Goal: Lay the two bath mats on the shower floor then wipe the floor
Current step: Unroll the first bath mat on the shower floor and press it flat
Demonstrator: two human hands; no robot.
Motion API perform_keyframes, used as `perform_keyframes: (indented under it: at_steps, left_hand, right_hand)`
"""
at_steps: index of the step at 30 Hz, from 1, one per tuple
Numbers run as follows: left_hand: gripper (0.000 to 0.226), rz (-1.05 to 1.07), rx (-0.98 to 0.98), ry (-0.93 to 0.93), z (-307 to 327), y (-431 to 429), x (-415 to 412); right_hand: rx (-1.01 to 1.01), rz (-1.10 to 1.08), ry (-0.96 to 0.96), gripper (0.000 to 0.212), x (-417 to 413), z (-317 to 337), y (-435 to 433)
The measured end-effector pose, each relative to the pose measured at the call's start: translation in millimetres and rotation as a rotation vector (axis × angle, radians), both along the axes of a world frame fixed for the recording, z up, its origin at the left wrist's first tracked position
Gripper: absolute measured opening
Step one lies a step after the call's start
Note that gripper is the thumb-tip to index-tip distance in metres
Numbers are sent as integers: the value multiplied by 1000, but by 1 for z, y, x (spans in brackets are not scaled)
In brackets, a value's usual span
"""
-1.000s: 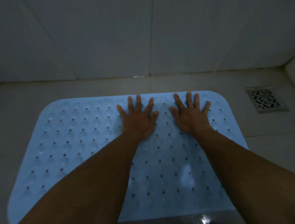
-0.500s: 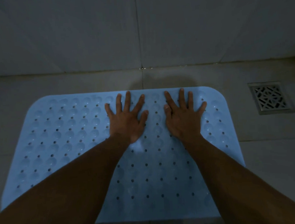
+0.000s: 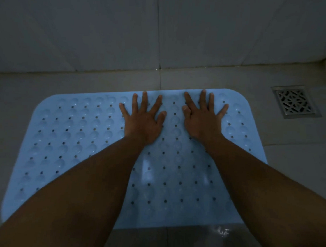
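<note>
A light blue bath mat [image 3: 71, 138] with rows of holes and round suction cups lies flat on the grey shower floor [image 3: 298, 166]. My left hand [image 3: 144, 120] presses palm-down on the mat near its far edge, fingers spread and straight. My right hand [image 3: 203, 118] lies flat beside it, a little to the right, fingers also spread. Both forearms stretch across the mat's near half and hide part of it. Only one mat is in view.
A square metal drain grate [image 3: 295, 101] is set in the floor right of the mat. The tiled wall [image 3: 154, 30] rises just beyond the mat's far edge. A wet glint [image 3: 222, 232] shows on the floor at the mat's near edge.
Both hands have slid a little farther toward the mat's far edge, fingers still spread flat. The mat has stayed where it lies.
</note>
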State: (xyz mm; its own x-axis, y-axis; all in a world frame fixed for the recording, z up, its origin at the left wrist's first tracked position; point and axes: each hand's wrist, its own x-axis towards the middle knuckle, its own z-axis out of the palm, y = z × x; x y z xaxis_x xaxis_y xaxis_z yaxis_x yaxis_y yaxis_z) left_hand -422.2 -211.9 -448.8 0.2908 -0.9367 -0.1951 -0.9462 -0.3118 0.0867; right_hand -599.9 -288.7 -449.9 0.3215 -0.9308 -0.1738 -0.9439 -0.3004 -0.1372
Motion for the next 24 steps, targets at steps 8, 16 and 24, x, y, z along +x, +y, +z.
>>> perform_keyframes:
  at_steps: [8,16,24]
  left_hand:
    - [59,39,21,258,27,16,24]
    - [65,144,-130,144,22,173,99]
    - [61,118,-94,7,1,246,141]
  right_hand:
    - [36,-118,-5,63,22,30,19]
    - [42,89,-190,63,128,42,161]
    - [41,188,-106,59,176,8,255]
